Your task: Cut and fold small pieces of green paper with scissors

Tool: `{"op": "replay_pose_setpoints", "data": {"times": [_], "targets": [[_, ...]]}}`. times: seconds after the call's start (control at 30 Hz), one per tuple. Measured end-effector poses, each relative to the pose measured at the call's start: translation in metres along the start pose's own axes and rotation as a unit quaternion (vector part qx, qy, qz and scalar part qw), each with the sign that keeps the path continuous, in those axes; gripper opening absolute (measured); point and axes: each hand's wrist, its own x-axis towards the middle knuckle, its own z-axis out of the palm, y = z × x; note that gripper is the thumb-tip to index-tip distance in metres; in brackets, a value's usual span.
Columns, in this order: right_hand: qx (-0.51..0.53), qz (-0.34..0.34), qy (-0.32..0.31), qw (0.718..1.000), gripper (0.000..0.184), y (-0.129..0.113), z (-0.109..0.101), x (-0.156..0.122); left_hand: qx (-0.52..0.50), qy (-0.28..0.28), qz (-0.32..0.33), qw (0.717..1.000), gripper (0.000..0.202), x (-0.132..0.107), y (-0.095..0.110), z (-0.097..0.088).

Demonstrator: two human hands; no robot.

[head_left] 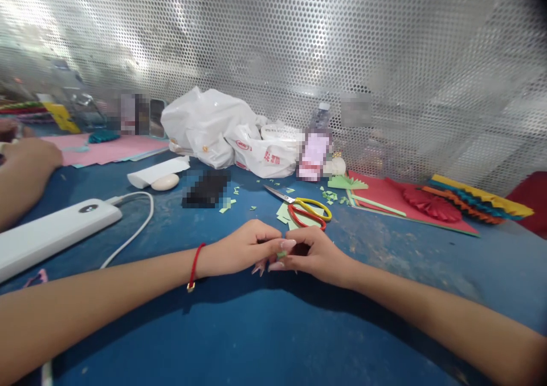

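Observation:
My left hand (245,248), with a red cord bracelet (197,265) at its wrist, meets my right hand (318,255) above the blue table. The fingertips of both close together around a small piece of light green paper (281,254); most of it is hidden by the fingers. Just beyond my hands lie scissors (306,210) with one red and one yellow handle, their blades pointing away to the left. Light green paper pieces (282,210) lie beneath and beside the scissors. Small green scraps (330,195) are scattered farther back.
White plastic bags (209,127) stand against the perforated metal wall (273,44). A blurred black object (207,189) and a white power bank (60,232) with a cable lie left. Red paper (376,189) and pleated strips (482,198) are right. Another person's arm (29,167) rests far left.

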Motion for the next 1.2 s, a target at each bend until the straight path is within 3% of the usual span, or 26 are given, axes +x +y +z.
{"op": "replay_pose_setpoints", "data": {"times": [0.33,0.83,1.2], "targets": [[0.057,-0.002,-0.025,0.998,0.035,0.0007,-0.0023,0.0030,-0.057,0.011,0.010,0.998,0.056,0.0041,-0.0055,-0.0071],[0.056,0.020,0.008,0.998,0.036,-0.0006,-0.0045,0.0023,-0.112,0.018,0.064,0.991,0.049,0.0033,-0.0080,-0.0079],[0.036,0.020,0.026,0.999,0.039,0.0007,-0.0033,0.0013,-0.086,0.078,0.034,0.993,0.039,0.0023,-0.0017,-0.0073]]}}
